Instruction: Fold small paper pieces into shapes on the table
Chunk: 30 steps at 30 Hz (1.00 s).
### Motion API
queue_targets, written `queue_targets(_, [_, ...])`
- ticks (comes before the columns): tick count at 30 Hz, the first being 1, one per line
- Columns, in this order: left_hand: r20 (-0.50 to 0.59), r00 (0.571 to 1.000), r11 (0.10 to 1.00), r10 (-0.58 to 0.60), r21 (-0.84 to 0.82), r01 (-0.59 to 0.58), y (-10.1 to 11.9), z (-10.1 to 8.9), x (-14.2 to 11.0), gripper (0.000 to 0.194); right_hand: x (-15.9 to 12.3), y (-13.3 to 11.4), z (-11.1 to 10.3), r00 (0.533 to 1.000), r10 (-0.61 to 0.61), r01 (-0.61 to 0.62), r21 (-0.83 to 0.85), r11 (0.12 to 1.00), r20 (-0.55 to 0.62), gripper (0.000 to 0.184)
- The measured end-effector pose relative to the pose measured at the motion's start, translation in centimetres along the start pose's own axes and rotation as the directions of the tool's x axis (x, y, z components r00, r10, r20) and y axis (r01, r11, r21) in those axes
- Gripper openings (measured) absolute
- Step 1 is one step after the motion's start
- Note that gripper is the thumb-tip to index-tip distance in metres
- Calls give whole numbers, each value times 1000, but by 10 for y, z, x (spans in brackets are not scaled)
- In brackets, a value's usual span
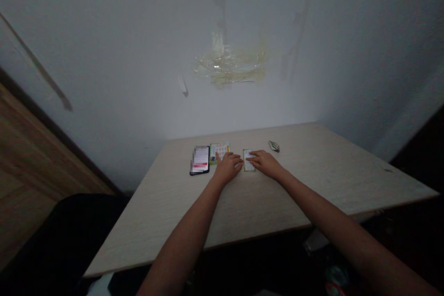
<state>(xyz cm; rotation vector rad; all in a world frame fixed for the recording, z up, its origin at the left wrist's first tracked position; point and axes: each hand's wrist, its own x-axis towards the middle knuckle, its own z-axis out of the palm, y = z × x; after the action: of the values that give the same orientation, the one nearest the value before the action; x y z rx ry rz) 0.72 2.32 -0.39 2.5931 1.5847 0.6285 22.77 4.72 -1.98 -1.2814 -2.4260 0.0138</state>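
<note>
A small pale slip of paper [249, 166] with a greenish border lies flat on the table between my hands. My right hand [266, 163] rests its outstretched fingertips on the slip's right part. From the other side my left hand [229, 167] reaches toward the slip's left edge with its fingers stretched out; whether they touch it I cannot tell. Partly under my left hand is a printed card or leaflet [222, 147] with rows of small pictures. A dark-edged phone [200, 161] with a lit, partly blurred screen lies to the left of that card.
On the pale wooden table [166, 194] a small crumpled or folded greenish piece [274, 146] lies beyond my right hand. The wall [138, 78] with old tape [229, 67] rises behind the table's back edge. Something black [79, 226] stands at the left.
</note>
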Motion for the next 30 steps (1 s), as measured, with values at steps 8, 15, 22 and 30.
queue_targets(8, [51, 999, 1000, 14, 22, -15, 0, -2, 5, 27, -1, 0, 0, 1000, -5, 5, -1, 1000, -4, 34])
queue_targets(15, [78, 996, 999, 34, 13, -35, -2, 0, 13, 31, -1, 3, 3, 1000, -7, 8, 24, 1000, -12, 35])
queue_targets(22, [123, 992, 999, 39, 30, -43, -6, 2, 14, 31, -2, 15, 9, 1000, -22, 21, 99, 995, 10, 40])
queue_targets(30, [117, 993, 1000, 20, 11, -21, -6, 4, 14, 34, -3, 19, 11, 999, -30, 25, 148, 989, 26, 46])
